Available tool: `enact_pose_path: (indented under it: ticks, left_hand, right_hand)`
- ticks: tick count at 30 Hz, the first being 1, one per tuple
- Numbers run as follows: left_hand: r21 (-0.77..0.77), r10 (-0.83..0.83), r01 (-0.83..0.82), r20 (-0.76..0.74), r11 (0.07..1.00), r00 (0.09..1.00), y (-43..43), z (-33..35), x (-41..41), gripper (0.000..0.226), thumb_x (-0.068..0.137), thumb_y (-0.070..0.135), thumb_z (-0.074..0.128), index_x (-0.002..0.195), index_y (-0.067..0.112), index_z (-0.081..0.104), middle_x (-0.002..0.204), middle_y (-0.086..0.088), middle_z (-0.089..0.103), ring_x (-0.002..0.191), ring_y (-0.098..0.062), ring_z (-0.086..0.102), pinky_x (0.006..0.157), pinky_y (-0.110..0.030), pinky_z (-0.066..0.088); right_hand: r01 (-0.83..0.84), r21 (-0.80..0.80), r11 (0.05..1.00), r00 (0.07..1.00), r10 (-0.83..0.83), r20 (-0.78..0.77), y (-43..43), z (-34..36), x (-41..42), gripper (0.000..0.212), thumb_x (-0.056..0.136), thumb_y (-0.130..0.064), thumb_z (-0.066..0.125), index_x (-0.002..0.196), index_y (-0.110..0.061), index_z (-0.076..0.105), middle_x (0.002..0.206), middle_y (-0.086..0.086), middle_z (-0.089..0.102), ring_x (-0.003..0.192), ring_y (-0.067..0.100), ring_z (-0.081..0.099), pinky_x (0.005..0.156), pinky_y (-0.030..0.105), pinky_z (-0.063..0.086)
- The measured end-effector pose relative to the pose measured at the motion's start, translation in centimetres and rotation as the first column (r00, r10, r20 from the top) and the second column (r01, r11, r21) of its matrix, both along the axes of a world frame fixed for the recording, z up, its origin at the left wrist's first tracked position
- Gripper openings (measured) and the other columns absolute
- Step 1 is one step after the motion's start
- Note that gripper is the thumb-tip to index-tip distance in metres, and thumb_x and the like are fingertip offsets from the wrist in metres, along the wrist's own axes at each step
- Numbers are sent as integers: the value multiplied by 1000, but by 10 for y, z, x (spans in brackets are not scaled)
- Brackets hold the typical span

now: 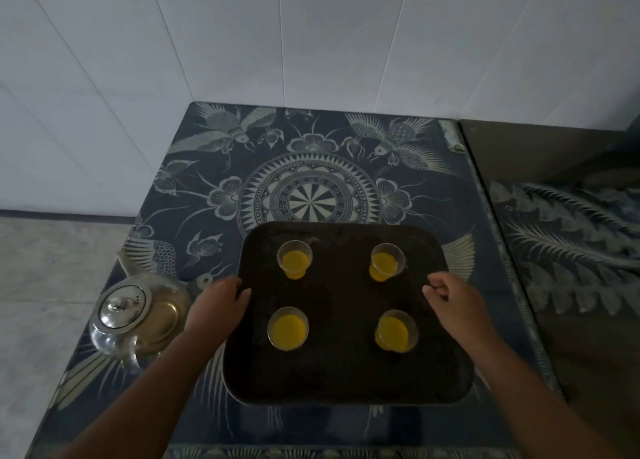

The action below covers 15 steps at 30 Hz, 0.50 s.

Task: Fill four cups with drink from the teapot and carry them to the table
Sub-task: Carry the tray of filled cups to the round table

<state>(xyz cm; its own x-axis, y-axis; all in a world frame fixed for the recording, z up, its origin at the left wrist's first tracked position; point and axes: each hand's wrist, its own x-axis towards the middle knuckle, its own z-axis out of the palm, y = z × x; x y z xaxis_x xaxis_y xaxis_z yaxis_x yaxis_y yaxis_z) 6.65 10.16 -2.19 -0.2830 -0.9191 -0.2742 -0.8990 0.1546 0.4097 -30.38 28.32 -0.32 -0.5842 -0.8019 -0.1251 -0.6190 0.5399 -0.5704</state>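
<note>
Four filled cups (pixel 294 259) on tray (pixel 346 372), hands (pixel 221 301) at its sides

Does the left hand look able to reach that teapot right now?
Probably yes: the left hand rests on the tray edge, the teapot stands just beside it, nothing between.

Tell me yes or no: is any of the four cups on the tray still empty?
No: all four cups on the dark tray hold yellow drink.
</note>
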Motion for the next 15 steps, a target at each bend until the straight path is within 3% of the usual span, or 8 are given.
enact_pose_path:
  ticks: [3,7,9,15]
  left_hand:
    - [66,54,-54,-5,996,999,-1,-11,6,15,102,31,59,104,20,68,91,1,71,82,-14,67,76,-40,58]
    - [44,154,-152,-45,987,987,-3,-25,9,16,101,26,62,106,14,71,92,-4,73,83,-20,69,73,-38,55]
    - [25,167,-167,-40,986,985,-7,-31,8,20,101,26,63,104,9,72,91,-7,73,81,-23,68,71,-37,51]
    - [42,244,-242,-42,969,969,-4,-38,-1,24,102,35,60,104,13,68,87,-7,72,82,-28,70,76,-47,59]
  right_hand:
    - [32,35,999,999,-32,-13,1,-20,-20,30,95,-23,65,122,-9,64,114,8,68,103,20,64,83,31,49]
    - [89,26,996,994,-87,-69,7,-43,-39,30,94,-26,64,120,-12,61,109,7,63,102,23,62,83,40,53]
    - [100,12,995,991,-98,-91,12,-54,-46,25,93,-25,64,116,-15,61,105,4,59,98,22,59,80,39,51]
    - [157,52,986,987,-155,-36,25,-78,-58,24,96,-33,61,112,-16,55,91,-3,61,81,19,59,67,35,46]
